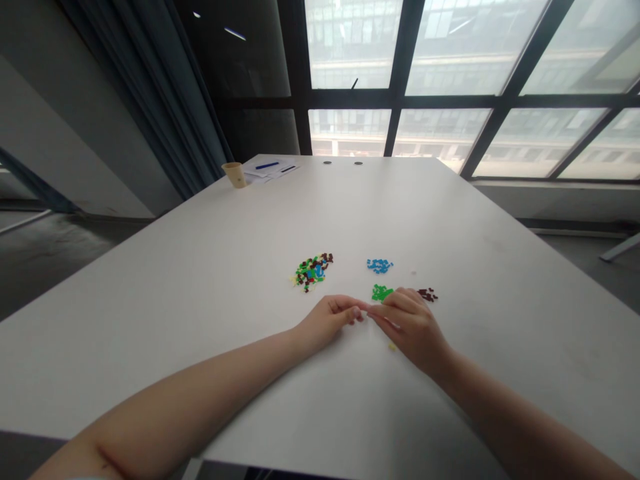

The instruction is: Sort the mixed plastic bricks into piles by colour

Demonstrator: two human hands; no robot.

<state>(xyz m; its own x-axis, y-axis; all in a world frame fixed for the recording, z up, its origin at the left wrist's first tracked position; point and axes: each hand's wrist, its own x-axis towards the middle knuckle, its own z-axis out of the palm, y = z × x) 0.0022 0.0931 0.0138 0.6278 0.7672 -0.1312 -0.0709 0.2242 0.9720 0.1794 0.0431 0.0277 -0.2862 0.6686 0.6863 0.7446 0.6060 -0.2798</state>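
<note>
A white table filled the middle of the frame, with a paper cup at its far upper left. Near the centre lay a mixed pile of small coloured pieces. To its right, a blue pile, a green pile and a dark red pile were kept apart by colour. The left hand and right hand were half curled, their fingertips meeting just beside the green pile; whether they held a piece, I cannot tell.

Two bare forearms, slim fingers; dark crease near the left elbow
</note>
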